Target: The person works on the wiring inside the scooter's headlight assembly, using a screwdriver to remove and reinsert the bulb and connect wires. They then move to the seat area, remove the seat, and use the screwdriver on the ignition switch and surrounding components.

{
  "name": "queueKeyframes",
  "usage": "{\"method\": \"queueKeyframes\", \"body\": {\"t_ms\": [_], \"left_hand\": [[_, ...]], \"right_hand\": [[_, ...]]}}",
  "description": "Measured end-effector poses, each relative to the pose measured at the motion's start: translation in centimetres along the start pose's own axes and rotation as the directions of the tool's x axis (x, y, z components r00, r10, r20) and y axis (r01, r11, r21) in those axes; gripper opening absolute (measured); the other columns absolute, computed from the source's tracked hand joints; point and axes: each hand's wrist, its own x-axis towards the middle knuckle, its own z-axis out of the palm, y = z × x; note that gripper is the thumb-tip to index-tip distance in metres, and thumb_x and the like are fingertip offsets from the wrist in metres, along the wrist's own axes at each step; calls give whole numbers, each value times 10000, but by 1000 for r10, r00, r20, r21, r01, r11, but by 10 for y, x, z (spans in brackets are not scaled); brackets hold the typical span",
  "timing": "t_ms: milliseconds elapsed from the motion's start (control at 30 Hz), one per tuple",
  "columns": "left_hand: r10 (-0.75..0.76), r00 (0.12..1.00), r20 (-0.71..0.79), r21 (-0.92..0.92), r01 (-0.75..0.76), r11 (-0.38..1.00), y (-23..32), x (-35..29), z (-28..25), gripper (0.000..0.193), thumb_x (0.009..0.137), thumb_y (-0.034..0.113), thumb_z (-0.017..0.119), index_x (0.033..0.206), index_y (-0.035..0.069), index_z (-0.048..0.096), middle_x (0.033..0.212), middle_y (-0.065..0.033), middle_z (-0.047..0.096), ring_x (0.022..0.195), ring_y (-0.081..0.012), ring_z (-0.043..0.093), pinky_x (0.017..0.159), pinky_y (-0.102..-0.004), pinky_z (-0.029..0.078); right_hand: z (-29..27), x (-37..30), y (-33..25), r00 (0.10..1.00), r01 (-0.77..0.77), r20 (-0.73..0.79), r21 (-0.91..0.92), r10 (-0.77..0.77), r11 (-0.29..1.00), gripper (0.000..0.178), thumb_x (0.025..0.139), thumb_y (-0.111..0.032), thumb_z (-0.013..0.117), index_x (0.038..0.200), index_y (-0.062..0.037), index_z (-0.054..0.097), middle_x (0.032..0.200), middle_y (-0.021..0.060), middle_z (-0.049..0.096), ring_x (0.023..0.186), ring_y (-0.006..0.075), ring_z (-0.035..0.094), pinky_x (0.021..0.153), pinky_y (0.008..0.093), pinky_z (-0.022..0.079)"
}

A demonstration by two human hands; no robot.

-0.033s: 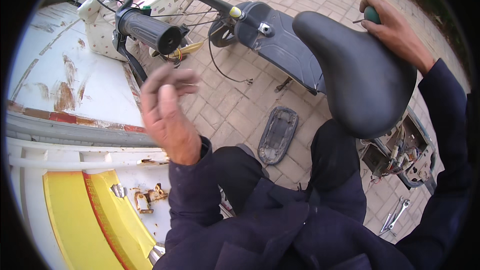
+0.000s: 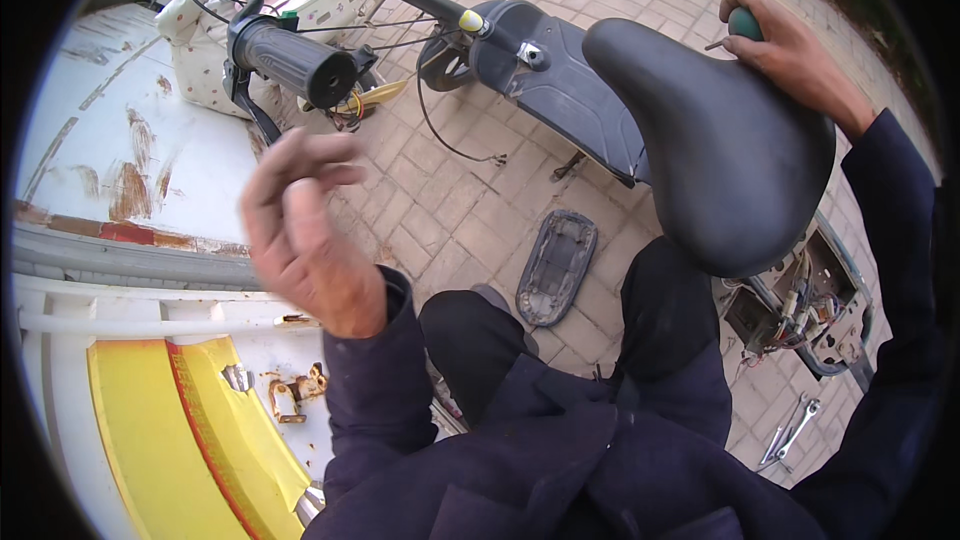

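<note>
Saddle (image 2: 715,145), just one, beside the right hand (image 2: 798,65) clasped on one green-handled tool (image 2: 743,24); left hand (image 2: 310,240) half-curled, thumb apart, near one grip (image 2: 295,62).

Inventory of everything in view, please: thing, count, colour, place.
saddle: 1, black, right of centre
scooter deck: 1, dark grey, upper centre
handlebar grip: 1, dark grey, upper left
oval cover: 1, grey, on paving
paving: many bricks, beige-grey, ground
wires: several, mixed colours, in open frame at right
wrenches: at least 2, silver, lower right
yellow sheet: 1, red stripe, lower left
rusty bracket: 1, brown, beside sheet
green-handled tool: 1, in right hand
left hand: 1, bare, left of centre, nothing visible held
right hand: 1, bare, beside saddle
sleeves: 2, dark navy, both sides
</note>
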Motion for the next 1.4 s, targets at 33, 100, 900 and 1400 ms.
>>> {"method": "queueKeyframes", "body": {"t_ms": [33, 100, 900, 1400], "left_hand": [[265, 962, 62, 134, -271, 953, 13, 18, 2, 379, 1093, 184, 420, 1314, -81, 576, 1133, -244, 713, 1076, -286, 690, 965, -407, 525], [506, 842, 185, 266, -539, 799, 25, 59, 12, 409, 1070, 223, 489, 1334, -73, 590, 1134, -219, 727, 1088, -275, 689, 1007, -397, 513], [419, 773, 476, 540, -633, 555, -6, 84, 19, 427, 1009, 315, 441, 678, 112, 619, 637, -49, 632, 664, -239, 603, 857, -458, 462], [-364, 537, 760, 616, -418, 668, 55, 157, 30, 192, 711, 44, 752, 743, 106, 573, 763, -54, 604, 846, -280, 599, 1012, -468, 391]], "right_hand": [[-3, 3, 8, 997, 2, 80, 110, -11, 994, 240, 952, -162, 650, 1123, -42, 531, 968, 85, 486, 917, 186, 517, 856, 341, 449], [-3, 5, 19, 992, -30, 123, 178, 8, 984, 225, 978, -173, 643, 1130, -49, 531, 960, 56, 465, 905, 143, 488, 836, 307, 437], [-3, -8, -23, 979, -201, 18, 110, 201, 973, 434, 738, 34, 737, 1138, -44, 589, 1053, 181, 548, 914, 375, 612, 786, 425, 500], [-14, 1, -24, 957, -290, 5, 85, 291, 953, 358, 873, -171, 734, 1185, -85, 580, 1059, 115, 531, 985, 311, 614, 798, 425, 542]]}}
